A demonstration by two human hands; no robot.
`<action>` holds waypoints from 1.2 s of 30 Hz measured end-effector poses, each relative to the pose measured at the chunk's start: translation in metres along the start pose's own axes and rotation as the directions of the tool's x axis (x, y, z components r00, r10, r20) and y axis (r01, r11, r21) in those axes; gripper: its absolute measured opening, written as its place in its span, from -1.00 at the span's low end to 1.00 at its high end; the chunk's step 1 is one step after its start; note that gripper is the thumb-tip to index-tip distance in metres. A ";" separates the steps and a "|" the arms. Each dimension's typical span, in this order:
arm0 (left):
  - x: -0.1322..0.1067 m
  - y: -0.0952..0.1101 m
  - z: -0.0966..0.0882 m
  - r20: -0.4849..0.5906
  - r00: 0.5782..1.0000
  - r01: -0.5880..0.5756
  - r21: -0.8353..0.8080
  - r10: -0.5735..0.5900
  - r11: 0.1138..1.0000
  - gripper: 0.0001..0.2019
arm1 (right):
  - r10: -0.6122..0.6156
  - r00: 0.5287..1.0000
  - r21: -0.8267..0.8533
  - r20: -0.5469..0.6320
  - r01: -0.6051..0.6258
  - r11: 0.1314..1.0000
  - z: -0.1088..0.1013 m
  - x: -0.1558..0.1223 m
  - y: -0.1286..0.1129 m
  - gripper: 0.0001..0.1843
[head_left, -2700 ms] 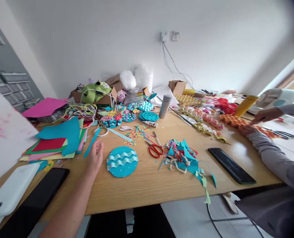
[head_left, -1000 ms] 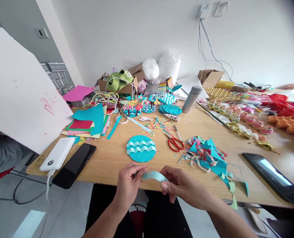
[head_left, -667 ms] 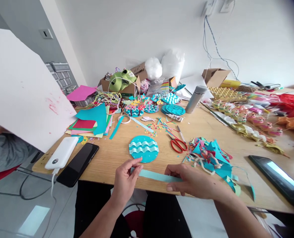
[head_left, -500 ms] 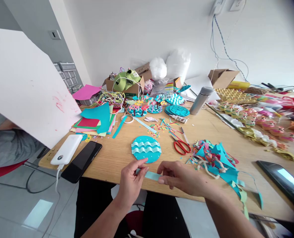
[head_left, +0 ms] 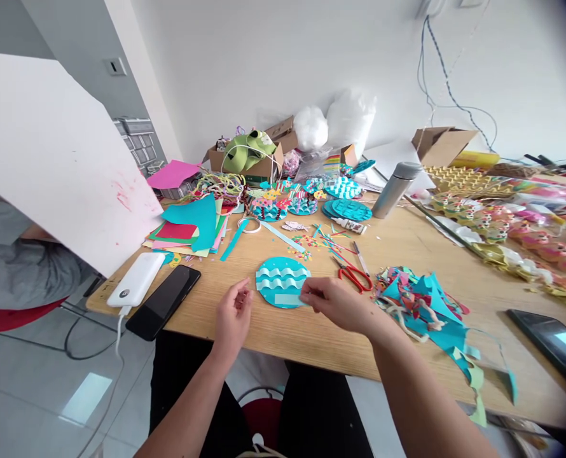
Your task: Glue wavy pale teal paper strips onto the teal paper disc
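Note:
A round turquoise disc (head_left: 269,298) lies on the table before me, with two pale wavy strips (head_left: 283,272) across its upper half. My right hand (head_left: 328,298) pinches the right end of a short pale blue paper strip (head_left: 287,299), which lies flat over the disc's lower part. Whether the strip touches the disc I cannot tell. To the left of the disc, my left hand (head_left: 234,312) is raised with loosely bent fingers, thumb and forefinger slightly apart, nothing visible in it.
Red-handled scissors (head_left: 355,278) and a pile of paper scraps (head_left: 419,299) lie to the right. A black phone (head_left: 163,302) and white power bank (head_left: 137,278) sit left, below stacked coloured sheets (head_left: 201,222). Farther back stand a steel flask (head_left: 396,191) and finished turquoise pieces (head_left: 347,210).
My left hand has let go of the pale strip and moved left. My right hand has carried the strip up and forward from the table's front edge to the disc's lower part.

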State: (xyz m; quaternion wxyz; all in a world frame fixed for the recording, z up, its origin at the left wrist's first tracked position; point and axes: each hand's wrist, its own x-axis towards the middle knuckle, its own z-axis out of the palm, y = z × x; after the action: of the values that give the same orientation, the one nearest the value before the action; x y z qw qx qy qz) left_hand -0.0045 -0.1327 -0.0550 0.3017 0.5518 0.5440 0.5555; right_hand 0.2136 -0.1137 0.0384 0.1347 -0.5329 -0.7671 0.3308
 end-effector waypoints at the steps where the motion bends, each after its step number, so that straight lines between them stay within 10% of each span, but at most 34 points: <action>1: 0.002 -0.005 -0.002 -0.006 1.000 -0.020 0.048 0.020 0.999 -0.68 | -0.025 1.000 0.033 0.015 0.025 0.999 -0.001 0.010 0.001 -0.82; 14: -0.004 -0.004 -0.001 0.020 0.952 -0.291 0.361 0.305 0.886 -0.74 | -0.025 0.996 0.265 0.082 0.003 0.964 0.028 0.063 0.025 -0.75; 36: -0.009 -0.003 0.000 0.092 0.938 -0.338 0.465 0.336 0.818 -0.54 | 0.110 0.993 0.344 0.041 -0.117 0.932 0.034 0.065 0.020 -0.82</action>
State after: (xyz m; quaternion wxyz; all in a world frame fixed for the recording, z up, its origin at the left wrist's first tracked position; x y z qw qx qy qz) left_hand -0.0031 -0.1405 -0.0601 0.0562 0.6975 0.5561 0.4485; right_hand 0.1837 -0.0631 -0.0094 0.1990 -0.5407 -0.6663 0.4733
